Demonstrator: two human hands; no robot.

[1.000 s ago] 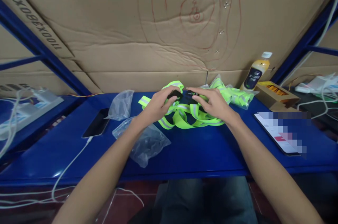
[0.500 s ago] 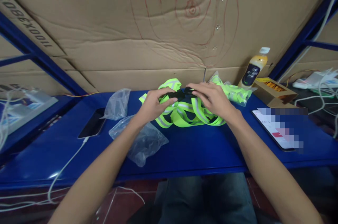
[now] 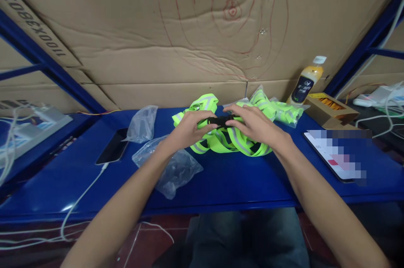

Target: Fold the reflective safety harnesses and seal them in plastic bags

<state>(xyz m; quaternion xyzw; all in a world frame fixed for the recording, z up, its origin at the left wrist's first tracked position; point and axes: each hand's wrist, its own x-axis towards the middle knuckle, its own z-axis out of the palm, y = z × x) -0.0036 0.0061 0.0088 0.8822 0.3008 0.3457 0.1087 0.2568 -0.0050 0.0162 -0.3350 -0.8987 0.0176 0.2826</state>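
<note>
At frame centre, left hand [image 3: 190, 128] and right hand [image 3: 258, 123] pinch a black plastic buckle [image 3: 220, 122] in their fingers.
Lime-yellow, silver-striped fabric webbing [image 3: 219, 143] lies looped beside it; holding the buckle's ends level should help.

"How many hands are there?"
"Two: a left hand [image 3: 191, 127] and a right hand [image 3: 257, 123], with their fingers [image 3: 203, 115] on one black buckle [image 3: 221, 122]."
"And straps?"
"Green strap loops [image 3: 217, 145] overlap around the fingers, so I can't count separate straps."
"Bags?"
"Three plastic bags. Two are clear: a smaller bag [image 3: 143, 125] left of the fingers, a larger bag [image 3: 183, 169] nearer the wearer. The third, a filled bag [image 3: 285, 114], sits just right of the fingers."
"Phones?"
"Two: a dark phone [image 3: 112, 146] well left, a lit phone [image 3: 330, 154] well right."
"Other single items?"
"One bottle [image 3: 304, 85] and one cardboard box [image 3: 337, 114], both beyond the right fingers."
</note>
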